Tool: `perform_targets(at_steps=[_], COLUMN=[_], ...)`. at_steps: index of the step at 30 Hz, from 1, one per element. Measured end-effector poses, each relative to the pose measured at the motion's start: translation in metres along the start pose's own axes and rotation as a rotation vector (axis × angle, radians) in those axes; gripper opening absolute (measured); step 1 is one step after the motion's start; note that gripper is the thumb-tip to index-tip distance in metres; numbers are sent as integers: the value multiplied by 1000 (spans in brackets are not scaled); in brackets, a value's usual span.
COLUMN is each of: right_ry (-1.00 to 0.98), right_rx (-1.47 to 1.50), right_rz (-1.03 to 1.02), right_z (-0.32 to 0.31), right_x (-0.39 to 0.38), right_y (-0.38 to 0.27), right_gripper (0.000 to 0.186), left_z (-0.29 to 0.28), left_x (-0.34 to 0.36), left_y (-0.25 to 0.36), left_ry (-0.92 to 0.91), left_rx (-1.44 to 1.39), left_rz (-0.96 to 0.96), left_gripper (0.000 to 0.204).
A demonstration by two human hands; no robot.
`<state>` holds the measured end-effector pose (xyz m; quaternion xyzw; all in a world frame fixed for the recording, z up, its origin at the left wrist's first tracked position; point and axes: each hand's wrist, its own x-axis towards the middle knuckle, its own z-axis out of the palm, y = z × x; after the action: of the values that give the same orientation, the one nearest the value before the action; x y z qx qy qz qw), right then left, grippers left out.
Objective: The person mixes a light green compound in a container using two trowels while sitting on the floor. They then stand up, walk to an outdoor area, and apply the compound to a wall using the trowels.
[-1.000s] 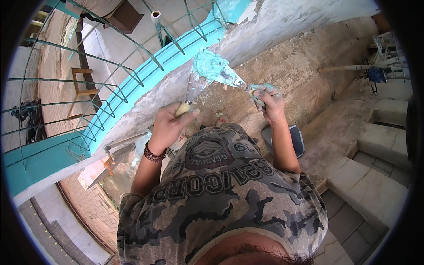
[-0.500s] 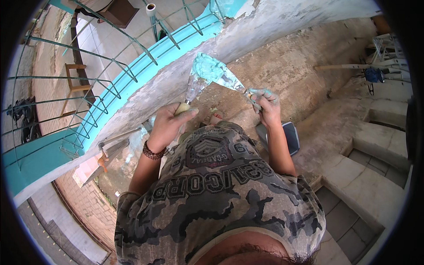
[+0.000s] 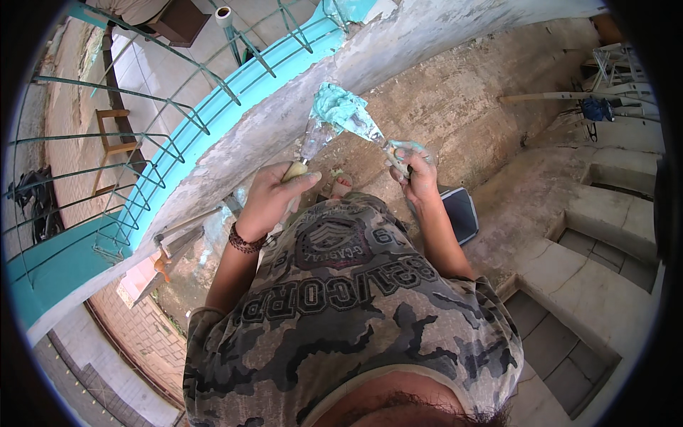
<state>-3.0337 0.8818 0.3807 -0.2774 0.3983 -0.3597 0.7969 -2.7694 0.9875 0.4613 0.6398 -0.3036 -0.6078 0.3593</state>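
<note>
In front of my chest, my left hand (image 3: 274, 196) is closed round the light handle of a putty knife (image 3: 313, 142), its blade pointing away from me. My right hand (image 3: 418, 171) grips the handle of another putty knife (image 3: 368, 129), held slanting to the left, with turquoise smears on the fingers. The two blades meet at their far ends. A lump of turquoise putty (image 3: 338, 105) lies across them and hides their edges, so which blade bears more of it I cannot tell.
Beyond the knives runs a patchy grey wall (image 3: 348, 75) with a turquoise ledge (image 3: 206, 117) and a green metal grille (image 3: 171, 107). A dark bucket (image 3: 460, 215) stands by my right forearm. A wooden chair (image 3: 114, 146) is past the grille; concrete steps (image 3: 569, 274) lie at right.
My right hand has shifted slightly left and down, and its knife stands steeper against the left one. The putty looks more bunched up. My left hand has hardly moved.
</note>
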Motion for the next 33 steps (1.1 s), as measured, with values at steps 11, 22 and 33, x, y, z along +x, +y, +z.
perform_targets(at_steps=[11,22,33], right_ry=[-258,-234,92], right_rx=[300,455,-196], right_rz=[-35,7,-621], right_z=[-19,-60,-82], right_x=[16,71,243], right_y=[-8,24,124], right_gripper=[29,48,40], left_z=[11,9,-21], left_x=[15,48,142], left_y=[0,-49,-179], left_ry=[-17,59,75], left_rx=[-140,-187,-94], left_rz=[-27,-53,-118], left_gripper=[20,20,15])
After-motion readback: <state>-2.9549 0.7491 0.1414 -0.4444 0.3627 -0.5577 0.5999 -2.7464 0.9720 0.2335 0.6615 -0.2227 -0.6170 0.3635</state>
